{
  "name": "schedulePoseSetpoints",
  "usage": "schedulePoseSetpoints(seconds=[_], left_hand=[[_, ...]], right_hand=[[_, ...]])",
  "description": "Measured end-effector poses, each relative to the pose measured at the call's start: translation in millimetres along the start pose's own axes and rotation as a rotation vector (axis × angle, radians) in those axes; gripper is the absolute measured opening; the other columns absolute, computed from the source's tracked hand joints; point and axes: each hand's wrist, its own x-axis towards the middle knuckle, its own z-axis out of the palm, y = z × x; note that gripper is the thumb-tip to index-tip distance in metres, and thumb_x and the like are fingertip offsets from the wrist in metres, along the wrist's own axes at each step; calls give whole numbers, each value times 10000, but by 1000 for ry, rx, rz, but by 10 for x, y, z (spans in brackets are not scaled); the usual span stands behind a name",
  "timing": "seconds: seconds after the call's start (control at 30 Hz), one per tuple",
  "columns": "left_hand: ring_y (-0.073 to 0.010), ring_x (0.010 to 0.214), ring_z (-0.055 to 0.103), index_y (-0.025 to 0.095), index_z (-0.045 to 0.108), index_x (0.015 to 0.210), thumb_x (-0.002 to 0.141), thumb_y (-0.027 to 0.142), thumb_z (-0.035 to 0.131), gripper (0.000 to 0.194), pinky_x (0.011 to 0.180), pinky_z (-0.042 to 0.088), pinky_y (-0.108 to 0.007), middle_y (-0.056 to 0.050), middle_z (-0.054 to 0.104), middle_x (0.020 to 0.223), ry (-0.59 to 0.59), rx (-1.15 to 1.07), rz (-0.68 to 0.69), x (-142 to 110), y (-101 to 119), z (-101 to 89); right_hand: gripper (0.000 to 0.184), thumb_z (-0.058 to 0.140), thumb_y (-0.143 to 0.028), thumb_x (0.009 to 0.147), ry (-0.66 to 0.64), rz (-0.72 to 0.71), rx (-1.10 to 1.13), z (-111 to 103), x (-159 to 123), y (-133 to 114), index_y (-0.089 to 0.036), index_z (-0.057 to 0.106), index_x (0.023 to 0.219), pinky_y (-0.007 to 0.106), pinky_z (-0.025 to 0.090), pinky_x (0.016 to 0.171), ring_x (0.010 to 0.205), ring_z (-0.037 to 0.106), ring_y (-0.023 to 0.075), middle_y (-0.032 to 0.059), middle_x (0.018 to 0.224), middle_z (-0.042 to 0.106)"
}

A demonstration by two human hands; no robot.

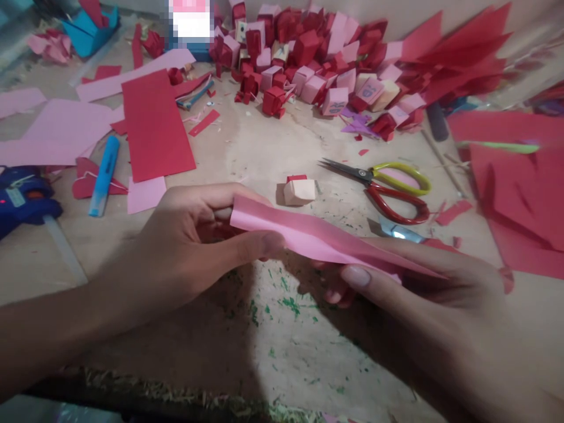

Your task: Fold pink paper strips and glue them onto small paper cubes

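Note:
A long pink paper strip [308, 235] is held between both hands above the table's front middle. My left hand [194, 241] pinches its left end, thumb on top and fingers curled underneath. My right hand [418, 282] grips the right end, thumb pressed on the paper. The strip is folded lengthwise and sags a little in the middle. Just behind it on the table sits a small folded paper box [299, 191], pale pink with a red edge.
Scissors [388, 188] with yellow and red handles lie right of the box. A heap of red and pink paper boxes [317, 59] fills the back. Red sheets [520, 194] lie at the right, a red strip [154, 126], blue marker [103, 176] and blue glue gun [24, 197] at the left.

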Motion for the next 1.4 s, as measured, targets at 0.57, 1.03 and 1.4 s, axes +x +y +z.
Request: schedulePoseSetpoints(seconds=[0.57, 1.03, 1.4], left_hand=[[-107, 642, 733, 283, 808, 849, 899, 187, 765, 116, 602, 594, -143, 58, 778, 731, 60, 69, 35, 20, 13, 0], [-120, 673, 787, 281, 766, 934, 919, 222, 737, 67, 632, 629, -143, 56, 811, 763, 117, 183, 34, -90, 18, 39], [-215, 671, 796, 323, 771, 912, 833, 389, 798, 106, 583, 655, -243, 26, 821, 790, 81, 327, -79, -148, 8, 10]], right_hand=[[130, 871, -329, 786, 65, 18, 41, 86, -9, -29, -251, 860, 889, 329, 635, 580, 682, 738, 260, 107, 760, 763], [133, 833, -234, 844, -210, -52, 454, 110, 30, 27, -164, 830, 958, 184, 569, 582, 640, 711, 131, 69, 755, 782], [302, 839, -394, 843, -218, -53, 410, 59, 22, -36, -107, 802, 931, 211, 560, 584, 650, 698, 136, 70, 730, 760]])
